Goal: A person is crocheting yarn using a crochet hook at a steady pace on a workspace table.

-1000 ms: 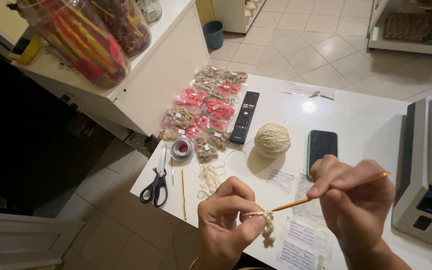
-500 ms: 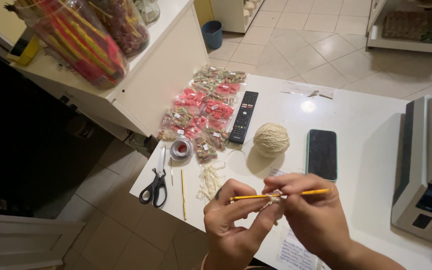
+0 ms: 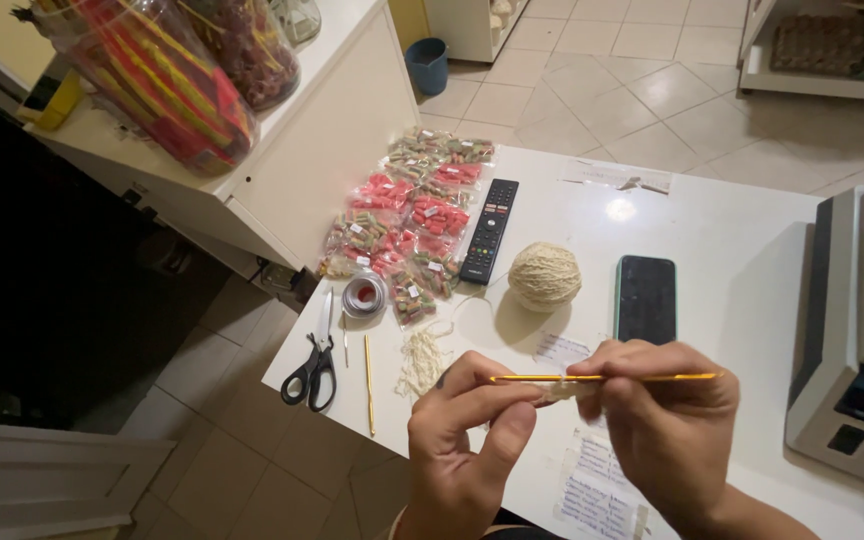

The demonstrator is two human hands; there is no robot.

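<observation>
I look down at my two hands over the near edge of a white bench [image 3: 742,240]. My right hand [image 3: 667,420] grips a thin gold crochet hook [image 3: 602,377], fingers closed around its right half. The hook lies level, its long axis running left to right, with the tip pointing left toward my left hand [image 3: 467,440]. My left hand pinches a small bit of cream yarn work [image 3: 564,392] between thumb and fingers, just below the hook and mostly hidden between the hands. The hands nearly touch, and the hook's tip sits over my left fingers. Farther off on the bench, a cream yarn ball [image 3: 544,277] lies beyond the hands, with a dark phone [image 3: 645,298] to its right and a remote [image 3: 489,230] to its left. Scissors [image 3: 315,360] lie at the bench's left edge.
</observation>
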